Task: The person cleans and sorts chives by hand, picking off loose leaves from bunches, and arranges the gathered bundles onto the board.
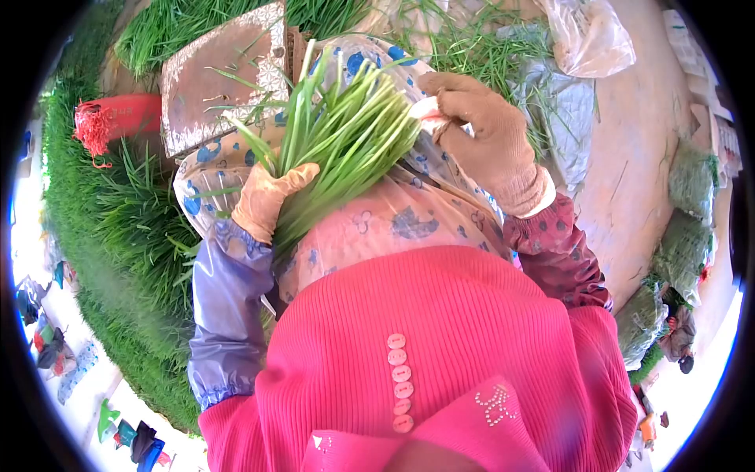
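Note:
My left hand (266,200), in a thin pale glove, is closed round a bunch of garlic chives (334,134). The bunch lies slanted over my lap, its pale cut ends pointing up and away from me. At the right edge of these ends is my right hand (487,138), in a brown knit glove. Its fingers are curled together in a pinch. A white and reddish piece (427,114) shows at its fingertips; I cannot tell whether it is held or part of the glove. A clear apron with blue prints (413,224) covers my lap.
A worn board (224,86) stands ahead on the left, beside a red roll with red twine (118,118). Heaped chives (134,212) line my left side. Loose leaves (480,59) and a plastic bag (590,39) lie ahead right. Wrapped bundles (684,220) stand far right.

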Demonstrator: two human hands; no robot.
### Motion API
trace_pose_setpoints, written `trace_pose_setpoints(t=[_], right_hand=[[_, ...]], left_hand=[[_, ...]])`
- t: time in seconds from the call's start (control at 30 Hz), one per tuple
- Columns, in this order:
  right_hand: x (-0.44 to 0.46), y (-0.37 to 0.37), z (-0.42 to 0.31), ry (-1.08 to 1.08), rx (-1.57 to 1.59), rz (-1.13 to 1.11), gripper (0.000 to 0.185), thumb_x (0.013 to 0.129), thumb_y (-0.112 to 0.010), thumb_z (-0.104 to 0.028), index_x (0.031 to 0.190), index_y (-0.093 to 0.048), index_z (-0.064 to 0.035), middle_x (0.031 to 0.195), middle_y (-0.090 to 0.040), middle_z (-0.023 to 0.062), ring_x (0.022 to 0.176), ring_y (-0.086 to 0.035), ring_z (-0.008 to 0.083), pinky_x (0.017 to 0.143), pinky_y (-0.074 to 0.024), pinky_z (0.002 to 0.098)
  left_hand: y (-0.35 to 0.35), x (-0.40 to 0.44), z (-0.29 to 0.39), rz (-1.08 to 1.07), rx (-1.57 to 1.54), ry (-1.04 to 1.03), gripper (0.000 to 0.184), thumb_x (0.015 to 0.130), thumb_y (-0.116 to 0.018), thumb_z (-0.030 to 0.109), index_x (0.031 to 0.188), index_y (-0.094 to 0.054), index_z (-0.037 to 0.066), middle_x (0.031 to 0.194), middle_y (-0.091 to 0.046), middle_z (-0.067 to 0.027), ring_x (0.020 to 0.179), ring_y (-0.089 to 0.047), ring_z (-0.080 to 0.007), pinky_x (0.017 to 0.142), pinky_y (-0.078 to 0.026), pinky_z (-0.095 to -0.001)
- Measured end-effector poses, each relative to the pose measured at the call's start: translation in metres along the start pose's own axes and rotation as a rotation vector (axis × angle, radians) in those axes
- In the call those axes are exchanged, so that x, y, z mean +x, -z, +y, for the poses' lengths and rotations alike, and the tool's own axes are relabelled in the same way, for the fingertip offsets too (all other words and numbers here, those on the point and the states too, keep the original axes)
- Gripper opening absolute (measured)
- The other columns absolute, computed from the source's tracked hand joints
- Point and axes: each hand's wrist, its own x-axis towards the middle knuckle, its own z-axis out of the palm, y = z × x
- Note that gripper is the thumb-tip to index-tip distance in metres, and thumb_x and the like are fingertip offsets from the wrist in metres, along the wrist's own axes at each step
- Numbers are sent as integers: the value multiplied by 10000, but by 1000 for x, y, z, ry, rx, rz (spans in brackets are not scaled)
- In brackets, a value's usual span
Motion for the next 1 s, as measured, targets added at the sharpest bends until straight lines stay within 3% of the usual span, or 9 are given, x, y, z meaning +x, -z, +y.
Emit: trace_pose_setpoints(t=[0.07,0.17,0.37,0.47,0.53,0.7,0.77,0.93,1.0], right_hand=[[2,-6,-6,140,-144,-116,284,764,-747,-186,1002,-672,-51,1286,-561,196,1181,-540,351,1010,-407,424],[6,-22,0,318,-277,2,336,751,-752,-232,1027,-662,-63,1308,-536,208,1207,-499,397,993,-422,437],[17,-44,-10,151,-604,-47,533,699,-768,-399,1012,-640,13,1412,-367,268,1319,-343,427,1028,-391,463],[22,-45,-12,63,-593,-173,465,714,-762,-357,996,-664,0,1388,-391,274,1282,-376,437,1022,-390,459],[27,-56,4,66,-249,-217,378,726,-749,-300,951,-691,-1,1294,-465,246,1194,-444,415,968,-411,450],[31,-51,4,-46,-25,-251,257,755,-710,-232,864,-709,0,1117,-553,179,1061,-514,367,899,-426,439],[29,-47,5,-19,-143,-253,221,755,-712,-160,896,-699,10,1006,-568,133,925,-590,302,794,-469,367],[26,-57,10,125,-451,-153,177,804,-637,-173,900,-696,-37,1017,-589,146,985,-570,342,820,-483,435],[27,-47,21,181,-682,-23,196,851,-578,-153,997,-673,-63,878,-603,145,852,-616,341,754,-511,440]], left_hand=[[-6,-11,2,86,-204,53,355,846,-714,155,1142,-617,-15,1008,-679,-78,866,-635,-146,803,-513,-282],[-14,-11,-4,157,-273,19,330,847,-709,128,1130,-621,-16,1001,-675,-70,862,-634,-144,795,-512,-273],[-19,-20,-17,278,-320,-35,311,819,-716,83,1108,-631,2,987,-671,-58,852,-618,-137,792,-506,-275],[-19,-21,-24,333,-268,-58,343,784,-745,96,1096,-633,10,987,-668,-48,869,-610,-135,806,-493,-278],[-19,-21,-24,310,-268,-83,343,782,-748,97,1095,-632,14,996,-666,-47,882,-604,-133,822,-487,-280],[-22,-27,-20,272,-336,-153,328,789,-745,84,1090,-631,21,1022,-660,-44,911,-587,-124,858,-471,-288],[-23,-24,-29,255,-436,-122,326,794,-743,75,1094,-629,21,1020,-657,-40,908,-584,-117,852,-471,-283],[-30,-22,-23,300,-360,-49,252,802,-739,51,1035,-647,29,931,-662,-16,830,-588,-96,782,-480,-254],[-32,-21,-24,308,-399,-49,244,805,-737,50,1031,-646,29,920,-661,-16,819,-588,-95,773,-481,-255]])
